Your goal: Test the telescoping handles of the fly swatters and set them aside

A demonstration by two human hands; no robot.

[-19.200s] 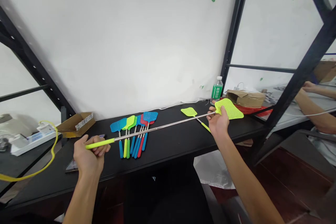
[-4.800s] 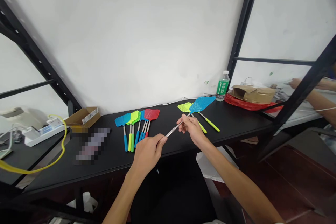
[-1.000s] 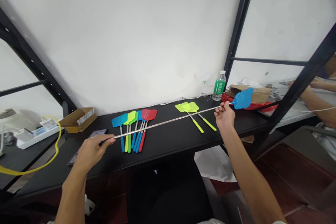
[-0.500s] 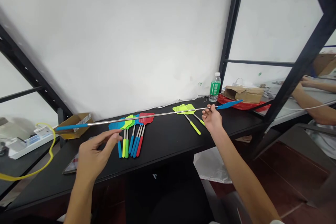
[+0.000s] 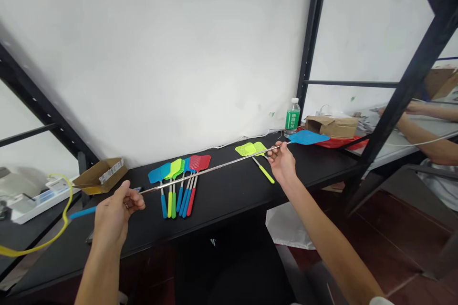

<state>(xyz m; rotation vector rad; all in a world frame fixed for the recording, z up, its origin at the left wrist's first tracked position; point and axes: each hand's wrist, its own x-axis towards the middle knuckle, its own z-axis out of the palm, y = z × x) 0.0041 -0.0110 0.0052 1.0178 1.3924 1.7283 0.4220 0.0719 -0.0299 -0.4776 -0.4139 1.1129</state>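
A blue fly swatter (image 5: 214, 166) with its metal rod drawn out long hangs in the air above the black shelf top (image 5: 229, 195), held at both ends. Its long axis runs from lower left to upper right, nearly level and roughly along the shelf, rising a little toward the right. The blue mesh head (image 5: 307, 137) is at the right end, lying almost flat and pointing toward the red tray (image 5: 339, 143) and the cardboard box (image 5: 331, 126). The blue handle (image 5: 83, 212) sticks out past the left end, over the shelf's left part.

The left hand (image 5: 114, 214) is closed around the rod just where it meets the handle, thumb and fingers pinching the rod. The right hand (image 5: 282, 162) pinches the rod close behind the head, fingers pressed together on it.

Under the rod's middle, a bunch of short swatters (image 5: 179, 181) in blue, green and red lies on the shelf, heads toward the wall; the rod passes above them without touching. Two yellow-green swatters (image 5: 255, 155) lie just beside the right hand. A water bottle (image 5: 292, 116) stands at the back by the black upright post (image 5: 309, 43), close behind the swatter's head. To the left, a small open carton (image 5: 100, 175) sits near the handle end, with a yellow cable (image 5: 43, 238) looping below it. The front edge of the shelf runs below both hands, with open floor to the right. Another person's arm (image 5: 425, 128) rests on the next table, well apart.
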